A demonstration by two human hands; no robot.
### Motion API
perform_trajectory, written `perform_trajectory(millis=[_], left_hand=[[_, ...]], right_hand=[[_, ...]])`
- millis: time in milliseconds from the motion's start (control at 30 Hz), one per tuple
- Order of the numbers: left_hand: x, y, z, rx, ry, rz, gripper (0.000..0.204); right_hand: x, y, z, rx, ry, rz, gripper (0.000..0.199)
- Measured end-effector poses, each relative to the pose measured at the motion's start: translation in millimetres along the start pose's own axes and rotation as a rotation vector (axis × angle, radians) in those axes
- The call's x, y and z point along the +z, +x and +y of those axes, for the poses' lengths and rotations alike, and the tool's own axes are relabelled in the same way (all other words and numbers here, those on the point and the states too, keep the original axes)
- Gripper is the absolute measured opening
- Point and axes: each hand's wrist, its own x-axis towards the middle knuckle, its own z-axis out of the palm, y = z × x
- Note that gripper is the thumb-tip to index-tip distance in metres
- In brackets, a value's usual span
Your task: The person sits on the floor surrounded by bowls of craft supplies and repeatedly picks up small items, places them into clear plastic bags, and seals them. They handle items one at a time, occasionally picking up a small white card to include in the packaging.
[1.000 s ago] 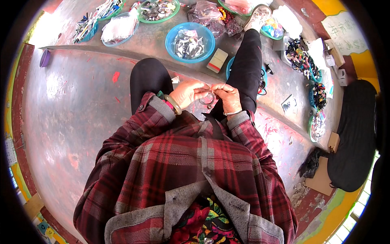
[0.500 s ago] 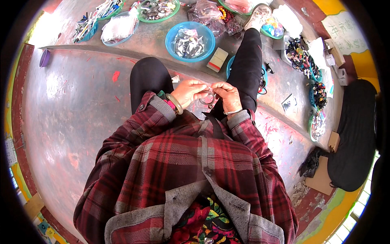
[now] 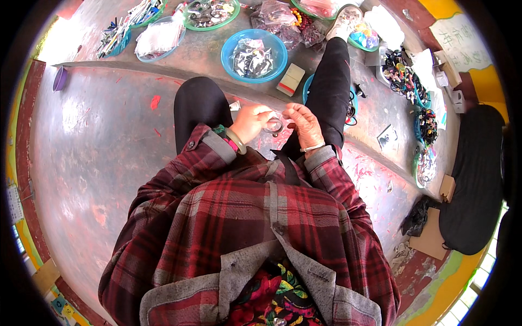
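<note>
Between my knees my left hand point(image 3: 251, 123) pinches a small grey ring-shaped thing point(image 3: 276, 128), which hangs from the fingertips with a small dark knob at its lower side. A pale, see-through glint shows at its top, perhaps clear plastic; I cannot tell. Beside it, my right hand point(image 3: 305, 126) has its thumb and curled fingers drawn together, a little apart from the left fingertips. Whatever the right fingers may hold is too small to make out. A pale bangle circles each wrist.
Ahead stands a blue basin point(image 3: 228, 58) of small plastic packets, beside a cream-and-red box point(image 3: 291, 80). Green-rimmed basins point(image 3: 213, 25) and a purple-tinted bag point(image 3: 270, 22) lie beyond. Dark corded items point(image 3: 399, 68) fill containers to the right, near a long black cushion point(image 3: 472, 182). A raised step point(image 3: 147, 69) crosses the floor.
My right fingers have lifted slightly and drawn away from the left fingertips. The ring-shaped thing has shifted slightly left and up with my left hand, which has turned a little.
</note>
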Motion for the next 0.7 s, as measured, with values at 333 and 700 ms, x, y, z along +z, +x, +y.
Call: perform_trajectory(millis=[333, 700], left_hand=[[3.7, -5.2, 1.5, 0.039, 0.152, -0.119, 0.017], [2.7, -5.4, 12.5, -0.076, -0.145, -0.136, 0.021]], right_hand=[[-3.4, 1.9, 11.6, -0.004, -0.124, -0.147, 0.007], [-7.0, -0.8, 8.0, -0.01, 0.02, -0.096, 0.006]])
